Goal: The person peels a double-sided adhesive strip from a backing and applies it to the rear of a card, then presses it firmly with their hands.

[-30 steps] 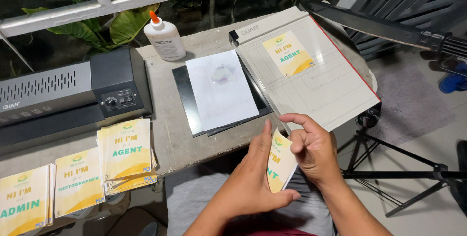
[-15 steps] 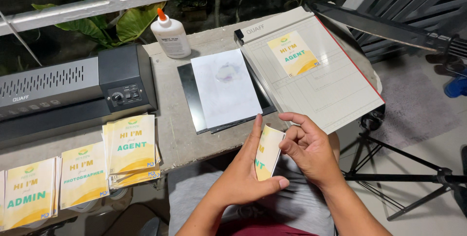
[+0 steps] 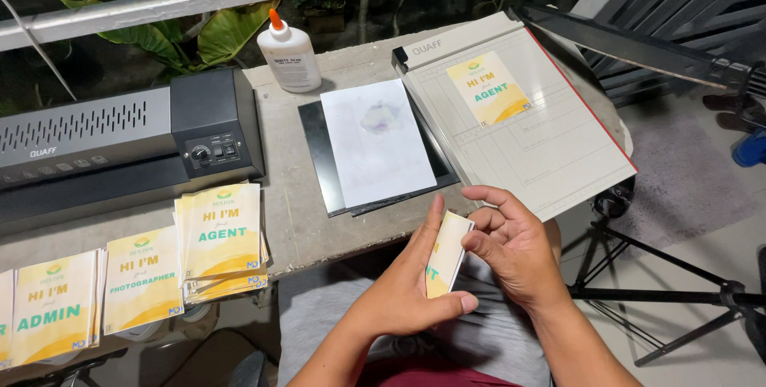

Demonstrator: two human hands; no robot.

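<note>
Two hands pinch one yellow card on edge, just in front of the paper trimmer: left hand thumb under, right hand fingers curled on top. Risk: a loose pinch lets the glossy card slip to the lap.

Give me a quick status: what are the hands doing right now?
Left hand and right hand both gripping one yellow-and-white card, held edge-up over the lap. Paper cutter ahead carries another card. Nothing in the way.
</note>
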